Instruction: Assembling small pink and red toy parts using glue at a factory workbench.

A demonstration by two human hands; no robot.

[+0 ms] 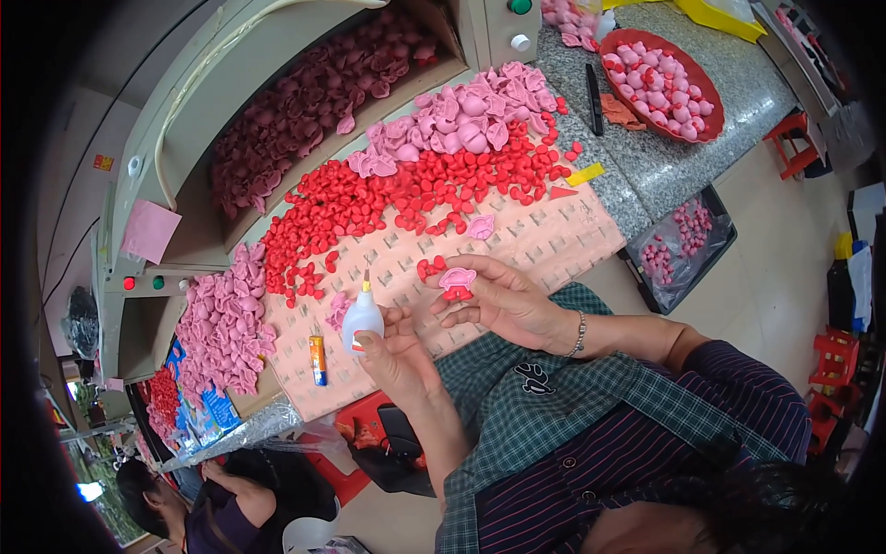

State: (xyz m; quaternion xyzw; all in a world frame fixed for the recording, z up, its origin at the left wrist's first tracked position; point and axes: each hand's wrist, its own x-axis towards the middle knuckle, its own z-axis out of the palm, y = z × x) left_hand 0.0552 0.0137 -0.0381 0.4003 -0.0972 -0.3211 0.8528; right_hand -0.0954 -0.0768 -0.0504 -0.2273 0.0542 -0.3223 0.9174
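My left hand is wrapped round a white squeeze bottle, its narrow yellowish nozzle tilted up over the table. Between the fingers of my right hand is a small pink molded piece with a red part showing below it. Just beyond those fingertips are small red pieces; whether I touch them I cannot tell. On the peach patterned sheet lie a loose pink piece and, partly behind the bottle, more pink. A small orange-and-blue tube lies left of the bottle.
A heap of red pieces and pink heaps border a grey machine housing. At the far right are a red bowl of pink balls and a black crate. Another person sits at lower left.
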